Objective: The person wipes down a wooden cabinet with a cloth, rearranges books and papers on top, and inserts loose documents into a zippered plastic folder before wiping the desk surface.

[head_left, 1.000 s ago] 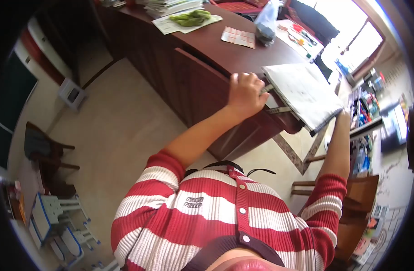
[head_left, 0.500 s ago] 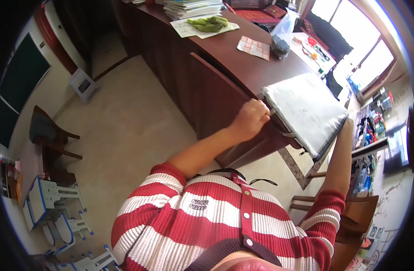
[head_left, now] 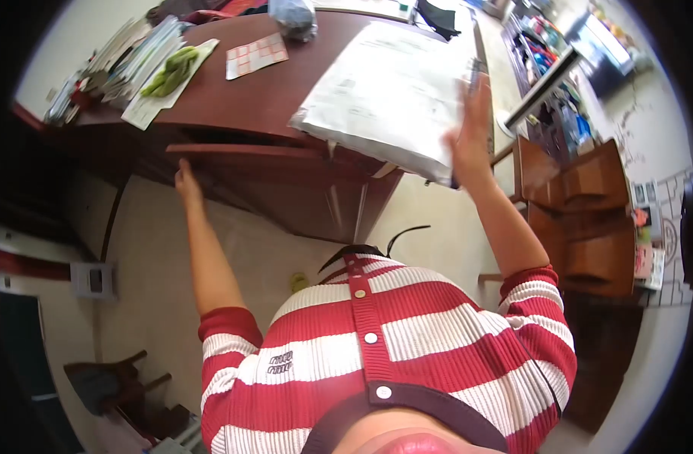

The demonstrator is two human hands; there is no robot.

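My left hand (head_left: pixel 184 180) is at the left end of a dark wooden drawer front (head_left: pixel 255 153), its fingers closed around the edge and partly hidden. A dark gap shows between the drawer front and the desk top. My right hand (head_left: pixel 473 135) rests along the right side of a flat white zippered bag (head_left: pixel 384 91), fingers stretched out and apart. The bag lies on the desk (head_left: pixel 202 98), with its near edge at or slightly past the desk's edge. A strap or tab hangs below that near edge.
On the desk are paper stacks (head_left: pixel 146 57), a green cloth (head_left: pixel 170 72), a sheet with red squares (head_left: pixel 257 55) and a plastic bag (head_left: pixel 293 17). A wooden chair (head_left: pixel 581 181) stands at the right. A grey stool (head_left: pixel 93 280) is on the floor at left.
My left hand has moved left along the drawer front, away from the bag's near corner. My right hand has come up along the bag's right side. The view has turned.
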